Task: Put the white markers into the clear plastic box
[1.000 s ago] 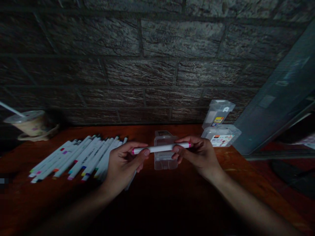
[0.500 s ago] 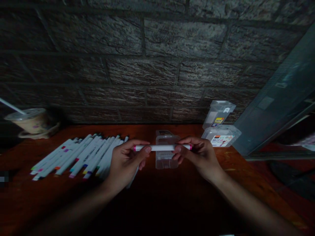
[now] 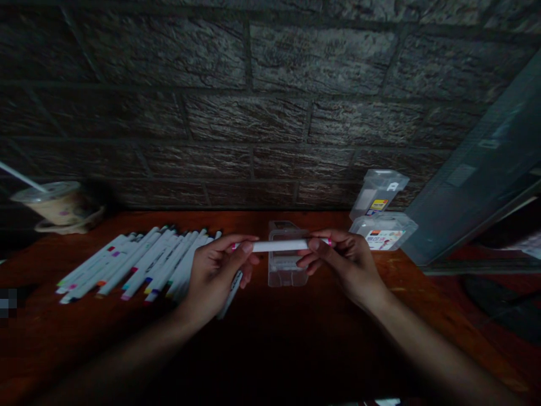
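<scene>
- Compared with the earlier frame, the held marker appears slightly higher against the open clear box behind it, and its pink ends are more covered by the fingers.
- Below the left hand, more of the single marker is now visible, with dark lettering on it.
- The left hand is closed in a pinch around one end of the held marker, the thumb on the near side and the index finger over the top.
- The right hand pinches the other end in the same way; its lower fingers are curled near the clear box.
- The held marker is in the air between both hands, almost level, white with pink ends.
- To the left of the left hand, a row of markers lies slanted on the wooden table.
- Farther left there is a cup with a straw.
- On the right side, near the wall, are a tall clear case and a lower clear case with a printed label.
</scene>
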Motion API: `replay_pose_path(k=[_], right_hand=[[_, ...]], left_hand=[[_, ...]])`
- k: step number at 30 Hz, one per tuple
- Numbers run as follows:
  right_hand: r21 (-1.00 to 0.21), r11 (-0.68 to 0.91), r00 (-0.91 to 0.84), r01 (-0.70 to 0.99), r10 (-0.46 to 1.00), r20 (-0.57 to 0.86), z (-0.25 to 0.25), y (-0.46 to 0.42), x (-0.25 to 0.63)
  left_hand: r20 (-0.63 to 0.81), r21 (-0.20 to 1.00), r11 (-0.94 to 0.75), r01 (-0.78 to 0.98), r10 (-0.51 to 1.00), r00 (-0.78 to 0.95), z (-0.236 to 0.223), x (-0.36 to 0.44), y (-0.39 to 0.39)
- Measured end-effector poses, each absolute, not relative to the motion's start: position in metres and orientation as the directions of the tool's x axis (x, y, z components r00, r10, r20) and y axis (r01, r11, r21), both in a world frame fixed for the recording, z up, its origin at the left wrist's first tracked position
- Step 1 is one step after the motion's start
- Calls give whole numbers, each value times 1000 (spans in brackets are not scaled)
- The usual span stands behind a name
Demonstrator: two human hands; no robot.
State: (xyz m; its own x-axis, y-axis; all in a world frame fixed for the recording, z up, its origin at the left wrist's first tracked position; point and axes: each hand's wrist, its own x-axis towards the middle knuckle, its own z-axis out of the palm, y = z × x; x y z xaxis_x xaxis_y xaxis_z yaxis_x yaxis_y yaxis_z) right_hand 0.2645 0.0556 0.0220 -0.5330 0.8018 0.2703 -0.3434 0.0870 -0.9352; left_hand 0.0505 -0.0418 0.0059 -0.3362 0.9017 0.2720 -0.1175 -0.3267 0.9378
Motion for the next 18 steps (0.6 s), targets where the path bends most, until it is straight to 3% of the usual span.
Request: replay_pose_path(k=[8, 18], right_hand=[[-922, 2, -586, -388, 771, 248, 25, 55, 265], [-899, -95, -638, -428, 737, 225, 29, 55, 265]], left_hand=[[286, 891, -374, -255, 902, -324, 9, 49, -41], [301, 874, -395, -284, 898, -322, 11, 47, -42]])
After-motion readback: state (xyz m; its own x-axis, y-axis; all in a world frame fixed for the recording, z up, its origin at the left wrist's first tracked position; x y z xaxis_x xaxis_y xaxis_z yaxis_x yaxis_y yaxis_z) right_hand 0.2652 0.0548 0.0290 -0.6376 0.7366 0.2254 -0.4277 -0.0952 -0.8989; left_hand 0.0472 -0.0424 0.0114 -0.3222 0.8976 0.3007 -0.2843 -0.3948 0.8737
